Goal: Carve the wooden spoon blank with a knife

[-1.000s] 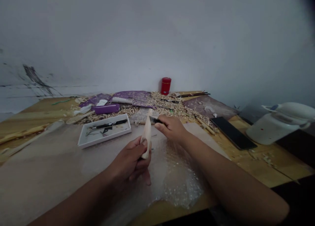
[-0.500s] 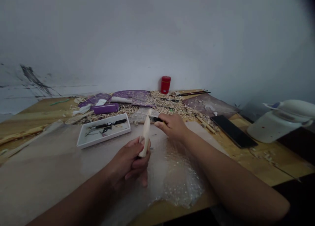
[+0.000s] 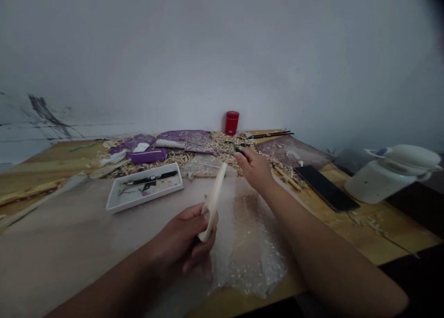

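Note:
My left hand (image 3: 194, 235) is closed around the lower end of a pale carved piece of wood (image 3: 216, 191), which tilts up and away to the right. Farther off, my right hand (image 3: 255, 166) grips the dark handle of a carving knife (image 3: 237, 149). The knife is apart from the wood, above the shavings, and its blade is hard to make out against them. Beneath both hands spreads a sheet of clear bubble wrap (image 3: 256, 262).
A white tray (image 3: 114, 202) with dark tools lies left of the wood. Wood shavings (image 3: 180, 160), a purple pouch (image 3: 149, 155) and a red canister (image 3: 232, 123) are at the back. To the right are a black phone (image 3: 326, 188) and a white lidded container (image 3: 373, 181).
My right hand has drawn the knife off the wood's far end and moved it away, up and to the right. My left hand has lowered the wood slightly and tilted it more rightward.

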Demonstrator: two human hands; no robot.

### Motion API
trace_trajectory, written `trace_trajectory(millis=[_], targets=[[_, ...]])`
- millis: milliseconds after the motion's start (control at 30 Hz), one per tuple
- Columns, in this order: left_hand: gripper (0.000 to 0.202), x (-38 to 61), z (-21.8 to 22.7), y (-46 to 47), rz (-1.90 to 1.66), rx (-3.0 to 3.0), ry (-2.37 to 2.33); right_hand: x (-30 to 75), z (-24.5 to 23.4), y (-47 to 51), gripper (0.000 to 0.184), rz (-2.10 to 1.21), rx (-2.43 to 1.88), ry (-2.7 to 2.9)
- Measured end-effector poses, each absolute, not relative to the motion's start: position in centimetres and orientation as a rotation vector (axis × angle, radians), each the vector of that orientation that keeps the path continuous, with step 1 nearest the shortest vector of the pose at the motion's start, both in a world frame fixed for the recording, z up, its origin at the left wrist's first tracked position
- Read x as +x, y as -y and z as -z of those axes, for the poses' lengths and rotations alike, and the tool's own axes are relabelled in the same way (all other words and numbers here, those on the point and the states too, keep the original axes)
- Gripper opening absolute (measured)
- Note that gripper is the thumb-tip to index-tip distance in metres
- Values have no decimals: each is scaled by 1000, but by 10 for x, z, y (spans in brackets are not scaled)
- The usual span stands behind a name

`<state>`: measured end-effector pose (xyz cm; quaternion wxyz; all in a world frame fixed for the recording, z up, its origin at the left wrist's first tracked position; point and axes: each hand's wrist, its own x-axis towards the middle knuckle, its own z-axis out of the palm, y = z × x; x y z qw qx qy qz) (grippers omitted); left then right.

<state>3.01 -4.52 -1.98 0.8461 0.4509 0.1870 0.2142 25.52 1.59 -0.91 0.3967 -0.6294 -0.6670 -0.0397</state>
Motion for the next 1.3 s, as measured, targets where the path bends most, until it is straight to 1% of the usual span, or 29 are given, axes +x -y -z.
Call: trace_trajectory(millis=[267, 467, 600, 667, 733, 800, 1033, 1200, 1300], targets=[[15, 31, 18, 36, -520, 1017, -495, 232, 15, -3, 39, 95, -1437, 1903], [16, 32, 14, 34, -548, 1069, -555, 223, 7, 7, 50, 176, -1479, 2184], [17, 34, 11, 37, -562, 1066, -592, 227, 6, 2, 51, 289, -1587, 2116], [17, 35, 11, 41, -553, 1062, -600, 237, 7, -5, 50, 265, -1643, 2015], [18, 36, 13, 45, -469, 1065, -574, 249, 6, -13, 50, 205, -1737, 1791], [19, 36, 15, 47, -504, 1053, -559, 257, 5, -16, 48, 201, -1746, 1652], [13, 34, 12, 39, -585, 990, -563, 235, 10, -3, 39, 152, -1529, 1881], [18, 35, 10, 36, -599, 1027, -573, 225, 10, 5, 42, 190, -1478, 2000], [18, 35, 14, 33, -612, 1094, -612, 224, 8, 7, 47, 238, -1522, 2086]])
